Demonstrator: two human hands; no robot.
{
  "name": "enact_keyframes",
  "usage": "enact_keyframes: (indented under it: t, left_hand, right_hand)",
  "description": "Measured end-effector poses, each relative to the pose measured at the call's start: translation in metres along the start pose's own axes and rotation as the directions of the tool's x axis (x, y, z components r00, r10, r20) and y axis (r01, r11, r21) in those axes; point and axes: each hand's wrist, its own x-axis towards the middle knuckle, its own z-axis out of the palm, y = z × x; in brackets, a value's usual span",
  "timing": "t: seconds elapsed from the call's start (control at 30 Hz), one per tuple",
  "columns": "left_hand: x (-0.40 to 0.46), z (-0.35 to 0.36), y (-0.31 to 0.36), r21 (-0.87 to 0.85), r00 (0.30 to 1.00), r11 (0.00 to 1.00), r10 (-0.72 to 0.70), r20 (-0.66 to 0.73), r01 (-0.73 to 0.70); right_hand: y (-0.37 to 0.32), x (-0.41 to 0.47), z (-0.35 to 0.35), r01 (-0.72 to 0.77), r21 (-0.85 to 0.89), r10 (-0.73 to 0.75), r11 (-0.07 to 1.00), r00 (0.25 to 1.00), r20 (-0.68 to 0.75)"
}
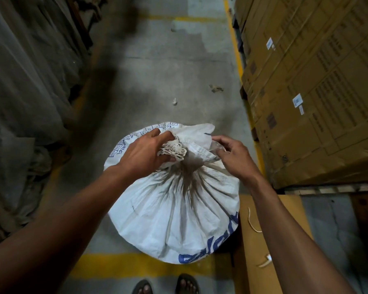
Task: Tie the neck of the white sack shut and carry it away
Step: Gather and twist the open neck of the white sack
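Sack (174, 213) front and centre, standing on the concrete floor (157, 71) right at my sandalled feet (166, 286), a fat round woven-plastic thing, white with blue lettering, its top pulled in so the cloth fans out in long dirty pleats. My left hand (142, 153) has the neck (172, 150), fingers curled round the crumpled bunch, and the frayed, folded edges poke out past my thumb. My right hand (232, 153) is just beside it, fingertips pinching a loose flap (202, 139) of the same stiff cloth where it stands up off the gather (the pinch itself is a bit blurred, but the flap is between thumb and fingers). Both forearms reach down over the sack's shoulders. Below my right arm lies a flat brown cardboard sheet (251, 240) touching the sack's side, with a pale bit of string (252, 219) curled on it. Tall printed cardboard cartons (306, 92) are stacked along the right behind a yellow floor line (238, 60); grey draped cloth (19, 81) hangs on the left. Another yellow stripe (115, 265) runs under the sack.
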Motion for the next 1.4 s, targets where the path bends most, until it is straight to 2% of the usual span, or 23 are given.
enact_keyframes:
  t: [0.07,0.17,0.27,0.33,0.43,0.67,0.8,0.93,1.07,1.13,1.2,1.23,1.3,1.37,1.4]
  left_hand:
    - [-0.002,-0.001,0.001,-0.007,1.000,1.000,-0.008,-0.003,0.008]
    - [-0.003,-0.001,0.008,-0.051,0.999,0.998,-0.044,0.003,0.044]
    - [-0.001,-0.005,0.009,-0.020,0.998,0.998,-0.058,0.010,0.058]
    - [0.001,-0.006,0.008,0.036,0.999,0.999,-0.012,0.039,0.010]
    - [0.003,-0.006,0.008,0.064,0.993,0.994,0.087,0.075,-0.092]
    - [0.000,-0.001,0.006,0.044,0.980,0.982,0.178,0.086,-0.182]
    - [-0.004,0.002,0.017,0.061,0.973,0.977,0.198,0.116,-0.206]
    - [-0.004,0.002,0.035,0.073,0.966,0.968,0.230,0.119,-0.240]
    - [-0.013,0.004,0.044,0.139,0.976,0.966,0.213,0.045,-0.217]
    - [-0.015,0.006,0.043,0.087,0.978,0.974,0.210,0.008,-0.210]
    - [-0.014,0.007,0.037,-0.016,0.973,0.973,0.230,0.020,-0.230]
    - [-0.014,0.006,0.036,-0.060,0.974,0.973,0.226,0.029,-0.224]
    - [-0.013,0.006,0.036,-0.088,0.983,0.980,0.181,0.034,-0.177]
    - [-0.011,0.007,0.037,-0.053,0.989,0.988,0.148,0.023,-0.146]
    - [-0.010,0.008,0.037,-0.032,0.991,0.991,0.130,0.015,-0.130]
  right_hand:
    - [-0.009,-0.006,-0.001,0.057,0.049,-0.060,0.997,0.997,0.055]
    - [-0.014,-0.013,0.003,0.156,-0.127,-0.143,0.980,0.984,0.106]
    - [-0.011,-0.012,0.016,0.207,-0.376,-0.241,0.903,0.969,-0.048]
    - [-0.013,-0.011,0.020,0.158,-0.500,-0.284,0.852,0.940,-0.188]
    - [-0.018,-0.004,0.026,0.127,-0.514,-0.304,0.848,0.912,-0.276]
    - [-0.039,0.012,0.032,0.050,-0.451,-0.215,0.891,0.922,-0.323]
    - [-0.048,0.014,0.042,0.069,-0.385,-0.196,0.920,0.933,-0.301]
    - [-0.051,0.020,0.055,0.115,-0.255,-0.182,0.960,0.949,-0.257]
    - [-0.054,0.019,0.058,0.189,-0.139,-0.208,0.972,0.968,-0.137]
    - [-0.051,0.017,0.057,0.161,-0.017,-0.161,0.987,0.986,-0.033]
    - [-0.048,0.015,0.057,0.038,0.189,-0.060,0.981,0.992,0.112]
    - [-0.046,0.014,0.056,-0.041,0.322,-0.017,0.946,0.984,0.176]
    - [-0.045,0.010,0.052,-0.190,0.587,0.034,0.787,0.963,0.267]
    - [-0.042,0.005,0.047,-0.217,0.719,0.050,0.660,0.968,0.247]
    - [-0.037,0.003,0.048,-0.189,0.742,0.057,0.643,0.978,0.199]
